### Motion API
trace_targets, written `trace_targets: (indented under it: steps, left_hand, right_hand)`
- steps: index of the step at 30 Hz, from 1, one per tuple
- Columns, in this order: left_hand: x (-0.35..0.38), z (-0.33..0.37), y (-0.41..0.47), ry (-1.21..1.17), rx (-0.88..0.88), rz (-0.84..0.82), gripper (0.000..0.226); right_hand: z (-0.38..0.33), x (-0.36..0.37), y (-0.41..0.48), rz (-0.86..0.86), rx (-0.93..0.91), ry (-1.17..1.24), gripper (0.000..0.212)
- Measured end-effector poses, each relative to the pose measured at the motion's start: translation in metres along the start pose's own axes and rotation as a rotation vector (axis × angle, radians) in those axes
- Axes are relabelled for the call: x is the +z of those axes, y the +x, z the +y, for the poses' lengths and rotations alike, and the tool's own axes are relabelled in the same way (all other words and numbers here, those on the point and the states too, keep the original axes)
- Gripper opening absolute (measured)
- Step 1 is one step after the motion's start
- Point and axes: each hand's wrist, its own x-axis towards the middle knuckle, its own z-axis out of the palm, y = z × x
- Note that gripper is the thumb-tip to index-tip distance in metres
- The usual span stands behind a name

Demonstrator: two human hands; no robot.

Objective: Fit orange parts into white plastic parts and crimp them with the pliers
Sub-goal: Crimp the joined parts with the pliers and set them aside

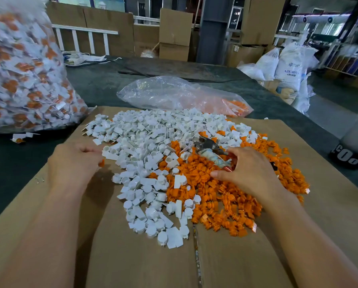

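My left hand (76, 165) pinches one orange part (101, 163) beside the white parts (136, 154). My right hand (250, 171) curls over the pliers (210, 151) (thumb spread wide) atop the orange pile (225, 196). A loose grip could drop them, scattering pieces off the cardboard (132, 256).

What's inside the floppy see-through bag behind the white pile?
Orange parts are bunched at the right end of the clear bag. The rest looks mostly empty, but the crumpled, shiny plastic blurs whatever lies in its folds, so I cannot be sure.
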Motion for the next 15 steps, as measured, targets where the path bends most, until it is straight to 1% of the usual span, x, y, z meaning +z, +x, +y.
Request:
trace_targets:
  steps: [2,4,6,7,8,10,11,12,15]
  left_hand:
    - [-0.001,0.001,0.0,0.072,0.01,-0.01,0.025]
    - [0.0,0.002,-0.003,0.154,0.061,0.013,0.023]
    - [0.004,0.006,-0.01,0.202,0.171,0.071,0.028]
    - [0.007,0.009,-0.015,0.197,0.251,0.069,0.026]
    - [0.011,0.011,-0.02,0.178,0.329,0.018,0.022]
    - [0.02,0.015,-0.031,0.165,0.433,-0.176,0.009]
    - [0.025,0.016,-0.036,0.209,0.459,-0.264,0.007]
    - [0.028,0.016,-0.039,0.273,0.475,-0.324,0.01]
    - [0.031,0.017,-0.042,0.402,0.471,-0.377,0.013]
  right_hand:
    - [0.0,-0.001,0.0,-0.019,-0.005,-0.013,0.083]
    - [-0.001,-0.001,0.0,-0.024,-0.009,-0.017,0.085]
    - [-0.001,-0.001,0.0,-0.022,-0.011,-0.017,0.085]
    - [-0.002,-0.001,0.001,-0.022,-0.01,-0.017,0.085]
    - [-0.002,0.0,0.001,-0.025,-0.007,-0.016,0.086]
    - [-0.002,0.002,0.002,-0.033,0.002,-0.011,0.085]
    - [-0.002,0.003,0.002,-0.033,0.003,-0.01,0.085]
    - [-0.002,0.003,0.002,-0.034,0.002,-0.007,0.084]
    - [-0.001,0.005,0.001,-0.043,0.013,0.037,0.084]
